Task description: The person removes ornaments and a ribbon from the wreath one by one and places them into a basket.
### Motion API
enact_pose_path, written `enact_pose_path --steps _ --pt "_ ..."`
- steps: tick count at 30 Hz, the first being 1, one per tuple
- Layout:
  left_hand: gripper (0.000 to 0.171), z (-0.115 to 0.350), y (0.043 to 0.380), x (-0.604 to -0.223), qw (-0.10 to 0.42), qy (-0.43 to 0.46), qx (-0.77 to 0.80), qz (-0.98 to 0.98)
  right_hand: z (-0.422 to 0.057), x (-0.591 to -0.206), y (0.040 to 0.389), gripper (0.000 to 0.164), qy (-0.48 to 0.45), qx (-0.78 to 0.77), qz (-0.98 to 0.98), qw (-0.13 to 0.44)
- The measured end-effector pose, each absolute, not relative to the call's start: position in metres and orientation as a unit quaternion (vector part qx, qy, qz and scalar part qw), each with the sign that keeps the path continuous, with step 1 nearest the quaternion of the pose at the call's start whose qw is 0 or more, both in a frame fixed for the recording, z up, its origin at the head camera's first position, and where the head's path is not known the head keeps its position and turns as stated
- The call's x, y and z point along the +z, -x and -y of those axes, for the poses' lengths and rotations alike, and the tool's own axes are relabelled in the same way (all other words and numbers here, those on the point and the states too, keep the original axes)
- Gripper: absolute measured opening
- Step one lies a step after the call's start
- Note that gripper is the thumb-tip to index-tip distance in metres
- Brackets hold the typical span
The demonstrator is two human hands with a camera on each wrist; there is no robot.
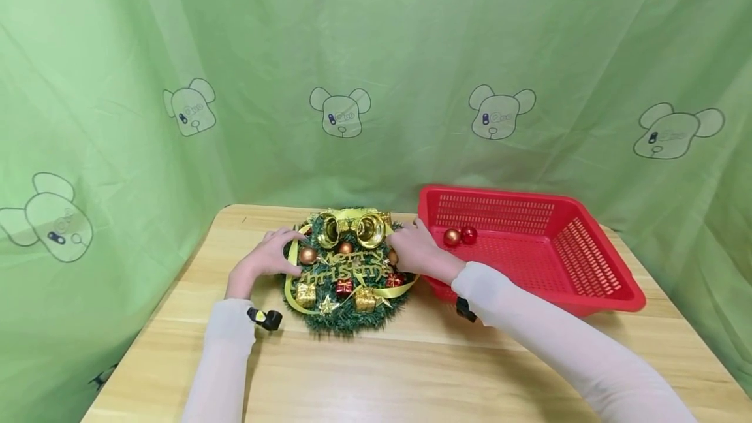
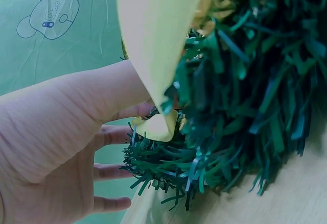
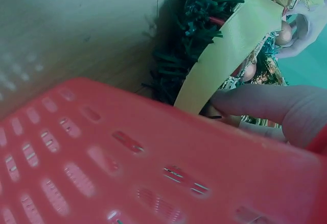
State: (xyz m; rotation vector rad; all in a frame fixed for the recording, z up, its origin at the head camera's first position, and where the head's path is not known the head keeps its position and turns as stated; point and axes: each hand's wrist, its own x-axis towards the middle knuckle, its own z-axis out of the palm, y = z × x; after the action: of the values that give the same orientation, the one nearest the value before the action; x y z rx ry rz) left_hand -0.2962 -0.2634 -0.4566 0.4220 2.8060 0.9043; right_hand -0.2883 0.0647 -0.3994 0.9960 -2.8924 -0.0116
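A green tinsel Christmas wreath [image 1: 346,324] lies on the table, with gold "Merry Christmas" lettering [image 1: 346,271], gold bells [image 1: 371,230], small gift boxes and yellow ribbon. My left hand [image 1: 267,258] is at its left side, with fairly straight fingers touching the tinsel edge; in the left wrist view yellow ribbon [image 2: 158,30] hangs in front of that hand. At the wreath's right side, my right hand [image 1: 418,251] appears to pinch a copper bauble [image 1: 392,257], partly hidden by the fingers. Another copper bauble [image 1: 308,255] sits on the wreath near my left hand.
A red perforated plastic basket [image 1: 587,260] stands right of the wreath, close under my right forearm. Inside lie a loose copper bauble [image 1: 452,237] and a red bauble [image 1: 469,235]. Green curtain [image 1: 411,155] hangs behind the wooden table [image 1: 376,384].
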Motion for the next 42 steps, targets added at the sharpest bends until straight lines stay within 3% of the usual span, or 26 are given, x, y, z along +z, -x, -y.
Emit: enact_pose_path --steps 11,20,42 --pt "0.082 0.264 0.297 -0.456 0.082 -0.145 0.3 -0.939 -0.065 -0.401 0.289 0.034 -0.335 0.02 0.941 0.048" --pt "0.081 0.264 0.298 -0.458 0.085 -0.14 0.296 -0.941 -0.063 -0.4 0.285 0.014 -0.358 0.02 0.932 0.062" --pt "0.082 0.262 0.295 -0.455 0.083 -0.14 0.301 -0.939 -0.055 -0.389 0.277 0.028 -0.396 0.059 0.915 0.05"
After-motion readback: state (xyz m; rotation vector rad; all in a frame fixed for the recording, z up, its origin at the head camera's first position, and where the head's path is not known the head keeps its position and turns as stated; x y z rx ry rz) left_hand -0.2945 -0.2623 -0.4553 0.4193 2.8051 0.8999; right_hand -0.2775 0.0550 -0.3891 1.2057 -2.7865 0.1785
